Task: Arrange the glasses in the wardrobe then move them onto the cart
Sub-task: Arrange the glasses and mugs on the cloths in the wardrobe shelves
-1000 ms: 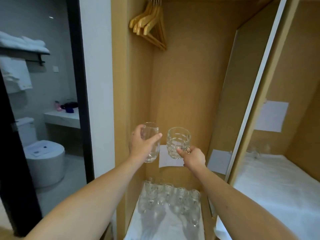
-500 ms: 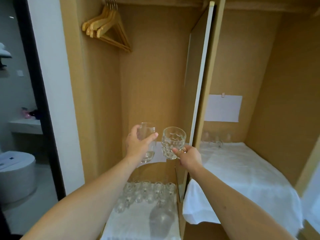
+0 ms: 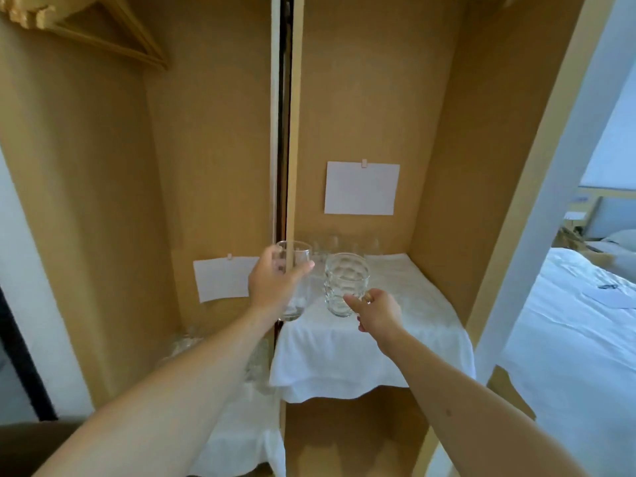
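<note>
My left hand [image 3: 273, 287] grips a plain clear tumbler [image 3: 296, 304] in front of the wardrobe's middle divider [image 3: 292, 132]. My right hand [image 3: 377, 311] holds a dimpled glass mug [image 3: 346, 287] by its handle, above the white cloth on the right compartment's shelf [image 3: 395, 339]. A few clear glasses [image 3: 344, 244] stand at the back of that shelf. Several more glasses [image 3: 187, 342] sit low in the left compartment, partly hidden by my left arm.
White paper sheets hang on the back walls of the right compartment [image 3: 361, 188] and the left one [image 3: 223, 278]. Wooden hangers [image 3: 103, 32] hang at the top left. The wardrobe's right frame [image 3: 550, 166] borders a bed with white sheets [image 3: 585, 339].
The view has swung right, from the left compartment to the right one. Both hands, still holding their glasses, now hover in front of the divider and over the right shelf.
</note>
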